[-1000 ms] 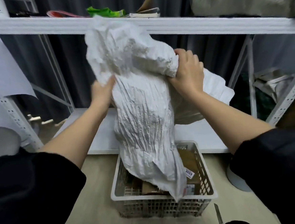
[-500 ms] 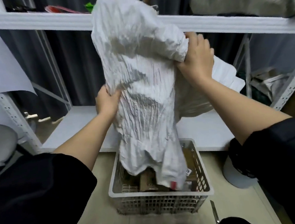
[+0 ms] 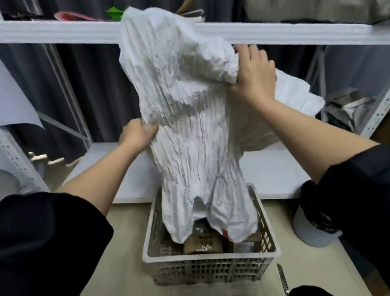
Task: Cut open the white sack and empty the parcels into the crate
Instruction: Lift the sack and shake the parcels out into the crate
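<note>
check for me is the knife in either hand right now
No: both the left hand and the right hand grip the white sack, and the knife lies on the floor beside the crate.

Crinkled white woven plastic sack (image 3: 188, 129) with red patch near its lower edge, pale grey latticed plastic crate (image 3: 211, 261) beneath the sack, brown cardboard parcels (image 3: 202, 241) inside, white metal shelf (image 3: 47, 33) behind, dark grey curtain (image 3: 100, 90).
</note>
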Available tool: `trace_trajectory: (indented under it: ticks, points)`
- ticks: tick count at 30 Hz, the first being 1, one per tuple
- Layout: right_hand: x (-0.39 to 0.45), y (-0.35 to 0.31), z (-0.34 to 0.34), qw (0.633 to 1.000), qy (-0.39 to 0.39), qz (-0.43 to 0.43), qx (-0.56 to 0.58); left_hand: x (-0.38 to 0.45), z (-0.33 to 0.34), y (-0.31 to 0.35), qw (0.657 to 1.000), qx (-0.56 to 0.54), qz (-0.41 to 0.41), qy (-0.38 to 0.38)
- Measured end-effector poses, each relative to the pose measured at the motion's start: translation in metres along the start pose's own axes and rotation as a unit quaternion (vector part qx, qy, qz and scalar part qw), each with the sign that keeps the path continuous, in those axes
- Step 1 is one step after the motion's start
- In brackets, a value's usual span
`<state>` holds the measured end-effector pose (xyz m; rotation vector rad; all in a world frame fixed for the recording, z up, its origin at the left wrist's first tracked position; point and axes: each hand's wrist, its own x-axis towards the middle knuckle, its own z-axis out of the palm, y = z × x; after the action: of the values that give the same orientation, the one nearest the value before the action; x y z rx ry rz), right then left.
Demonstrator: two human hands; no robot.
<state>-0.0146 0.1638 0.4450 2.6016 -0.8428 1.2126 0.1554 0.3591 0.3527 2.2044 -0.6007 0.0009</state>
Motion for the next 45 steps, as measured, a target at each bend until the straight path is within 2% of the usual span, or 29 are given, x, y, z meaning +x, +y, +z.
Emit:
trace_trajectory:
  ticks: [2, 6, 13, 16, 26, 35, 45]
  points:
    - [-0.001, 0.001, 0.001, 1.000, 0.001, 0.006, 0.007, 0.001, -0.002, 0.000, 1.000, -0.022, 0.000, 0.012]
    - [-0.004, 0.000, 0.005, 0.997, -0.025, 0.061, 0.051, 0.006, -0.007, -0.003, 0.988, -0.142, -0.030, 0.045]
    - [-0.022, -0.006, 0.019, 0.991, -0.087, 0.066, 0.076, 0.008, -0.013, -0.023, 0.989, -0.131, -0.064, 0.033]
    - [-0.010, -0.008, 0.009, 0.995, -0.051, 0.053, 0.071, 0.011, -0.019, -0.019, 0.983, -0.169, -0.058, 0.043]
    - [0.029, -0.008, -0.052, 0.999, 0.010, 0.026, 0.045, 0.004, -0.044, 0.034, 0.983, -0.161, 0.015, 0.083]
    - [0.011, -0.010, -0.056, 0.997, -0.071, 0.023, 0.030, -0.015, -0.049, 0.022, 0.995, -0.099, -0.005, 0.009]
    - [0.022, -0.020, -0.068, 0.996, -0.089, -0.002, 0.023, -0.021, -0.069, 0.026, 0.995, -0.098, -0.025, -0.018]
